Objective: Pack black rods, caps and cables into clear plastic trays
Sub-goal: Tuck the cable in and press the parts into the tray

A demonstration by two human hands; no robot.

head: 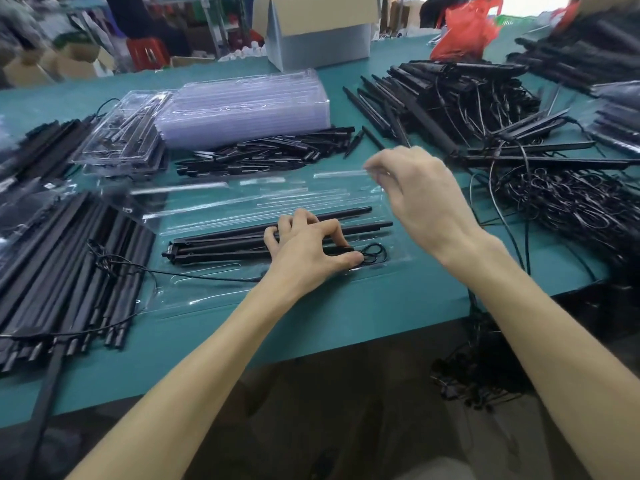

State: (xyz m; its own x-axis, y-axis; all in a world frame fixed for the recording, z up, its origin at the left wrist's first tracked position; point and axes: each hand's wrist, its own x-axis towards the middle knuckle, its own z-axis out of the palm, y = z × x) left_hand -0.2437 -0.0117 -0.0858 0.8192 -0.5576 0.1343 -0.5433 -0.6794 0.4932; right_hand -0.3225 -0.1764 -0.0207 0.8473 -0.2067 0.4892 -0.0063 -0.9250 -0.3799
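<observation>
In the open clear tray [214,296], my left hand [304,251] clamps the black rods [221,245] and coiled cable [375,252] with curled fingers; my right hand [422,195], above the tray's far edge, pinches its lid [242,202]. I'd seat the cable flat before folding.

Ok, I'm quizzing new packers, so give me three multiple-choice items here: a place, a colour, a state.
1. The stack of empty clear trays sits: A) behind the pile of short black pieces; B) on the floor; C) on a chair.
2. The table is: A) white; B) teal; C) brown.
3. The tray in front is: A) sealed; B) empty; C) open, holding rods.
1 A: the stack rises just beyond that pile. 2 B: its bare surface is teal. 3 C: the right hand pinches the lid; the left hand holds rods inside.
</observation>
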